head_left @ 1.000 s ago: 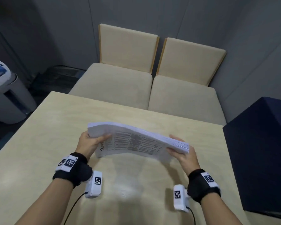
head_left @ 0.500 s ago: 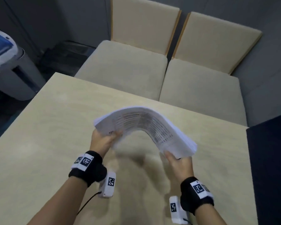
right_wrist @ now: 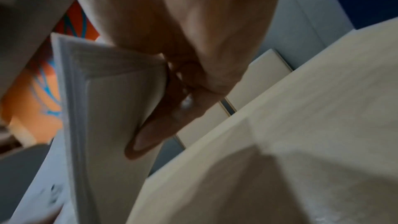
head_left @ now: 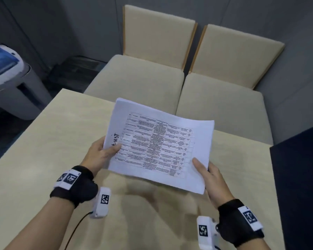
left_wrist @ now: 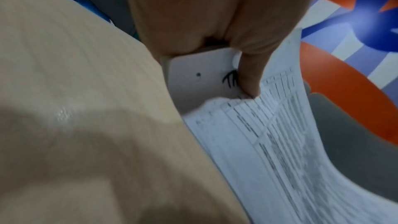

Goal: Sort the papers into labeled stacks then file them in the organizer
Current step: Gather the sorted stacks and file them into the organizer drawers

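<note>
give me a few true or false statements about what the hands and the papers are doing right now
1. Both hands hold the stack of papers. True: the left hand grips its left edge and the right hand its lower right corner.
2. The stack lies flat on the table. False: it is held above it.
3. The top sheet shows a printed grid of text. True.
4. The top sheet is blank. False: it carries print and handwriting near the left thumb.
5. Two beige chairs stand beyond the table. True.
</note>
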Demonstrator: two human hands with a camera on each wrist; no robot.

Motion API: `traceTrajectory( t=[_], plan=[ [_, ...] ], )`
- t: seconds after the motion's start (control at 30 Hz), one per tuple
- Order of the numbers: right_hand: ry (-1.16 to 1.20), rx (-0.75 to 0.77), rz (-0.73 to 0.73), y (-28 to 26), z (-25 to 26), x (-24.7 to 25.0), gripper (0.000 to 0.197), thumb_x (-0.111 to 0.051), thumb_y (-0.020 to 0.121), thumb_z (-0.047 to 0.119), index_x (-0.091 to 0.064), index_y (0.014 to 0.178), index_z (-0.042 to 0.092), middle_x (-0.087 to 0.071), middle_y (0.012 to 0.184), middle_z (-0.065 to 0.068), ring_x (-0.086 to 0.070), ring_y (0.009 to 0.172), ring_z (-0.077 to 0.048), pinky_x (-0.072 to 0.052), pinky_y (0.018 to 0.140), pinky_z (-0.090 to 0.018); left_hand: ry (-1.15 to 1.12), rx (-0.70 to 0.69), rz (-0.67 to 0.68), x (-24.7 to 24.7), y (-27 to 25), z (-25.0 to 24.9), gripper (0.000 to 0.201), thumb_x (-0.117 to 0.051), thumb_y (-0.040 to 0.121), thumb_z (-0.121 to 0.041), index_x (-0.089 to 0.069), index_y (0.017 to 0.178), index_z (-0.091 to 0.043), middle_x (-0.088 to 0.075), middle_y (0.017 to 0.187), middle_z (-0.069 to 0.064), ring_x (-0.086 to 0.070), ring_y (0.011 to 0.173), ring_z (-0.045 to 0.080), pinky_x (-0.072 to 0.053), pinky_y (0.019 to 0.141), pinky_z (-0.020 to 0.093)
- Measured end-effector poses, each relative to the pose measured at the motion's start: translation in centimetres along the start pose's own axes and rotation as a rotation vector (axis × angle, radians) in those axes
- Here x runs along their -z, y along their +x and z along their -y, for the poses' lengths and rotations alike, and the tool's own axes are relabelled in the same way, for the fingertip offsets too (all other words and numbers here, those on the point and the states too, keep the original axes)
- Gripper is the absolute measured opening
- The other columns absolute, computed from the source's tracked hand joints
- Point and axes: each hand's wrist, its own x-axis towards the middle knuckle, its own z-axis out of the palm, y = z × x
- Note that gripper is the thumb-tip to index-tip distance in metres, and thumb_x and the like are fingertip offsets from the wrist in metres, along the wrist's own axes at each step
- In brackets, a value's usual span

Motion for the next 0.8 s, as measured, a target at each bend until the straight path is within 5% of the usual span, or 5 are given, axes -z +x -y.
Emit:
traceTrajectory(
  t=[0.1, 0.3, 0.5, 0.63, 0.8],
  plan=[
    [0.182, -0.051, 0.058, -2.3, 1.7, 0.6, 0.038, -0.053, 0.093, 0.034, -0.062, 0.124, 0.015, -0.071, 0.118, -0.001, -0.068, 0.109, -0.017, -0.055, 0.093, -0.036, -0.165, 0.004, 0.017, 1.0, -3.3, -1.5, 0.035, -0.064, 0.085, -0.012, -0.063, 0.119, -0.009, -0.073, 0.111, 0.007, -0.070, 0.101, 0.026, -0.059, 0.079, 0.032],
    [0.136, -0.008, 0.164, -6.9, 2.9, 1.1, 0.041, -0.057, 0.095, 0.025, -0.057, 0.132, 0.010, -0.065, 0.129, -0.009, -0.062, 0.120, -0.029, -0.044, 0.105, -0.048, -0.216, 0.065, 0.171, 3.7, -8.1, -0.4, 0.090, -0.093, 0.048, -0.040, -0.061, 0.124, -0.005, -0.067, 0.122, 0.015, -0.063, 0.114, 0.034, -0.041, 0.102, 0.049],
    [0.014, 0.045, 0.031, -12.8, 1.2, 0.3, 0.030, -0.058, 0.094, 0.011, -0.063, 0.123, 0.004, -0.071, 0.117, -0.013, -0.069, 0.106, -0.032, -0.052, 0.096, -0.048, 0.114, 0.083, 0.200, 2.9, -11.9, 2.0, 0.023, -0.065, 0.089, -0.017, -0.067, 0.110, -0.008, -0.075, 0.103, 0.008, -0.073, 0.089, 0.027, -0.054, 0.080, 0.040],
    [0.100, 0.017, -0.112, -17.3, -1.1, 0.6, 0.034, -0.060, 0.093, 0.014, -0.062, 0.125, 0.003, -0.070, 0.119, -0.016, -0.067, 0.109, -0.036, -0.049, 0.098, -0.055, 0.131, 0.145, 0.178, 1.9, -15.0, 4.8, 0.026, -0.059, 0.095, -0.026, -0.069, 0.088, -0.003, -0.071, 0.074, 0.003, -0.066, 0.065, 0.025, -0.057, 0.061, 0.036],
    [0.102, 0.005, -0.136, -23.3, -2.8, 2.6, 0.032, -0.061, 0.093, 0.012, -0.062, 0.125, 0.005, -0.069, 0.121, -0.014, -0.066, 0.112, -0.034, -0.048, 0.101, -0.053, 0.090, 0.037, 0.140, -0.9, -18.4, 6.6, 0.033, -0.055, 0.096, -0.026, -0.056, 0.074, -0.001, -0.043, 0.053, 0.009, -0.037, 0.045, 0.016, -0.028, 0.043, 0.019]
  ],
)
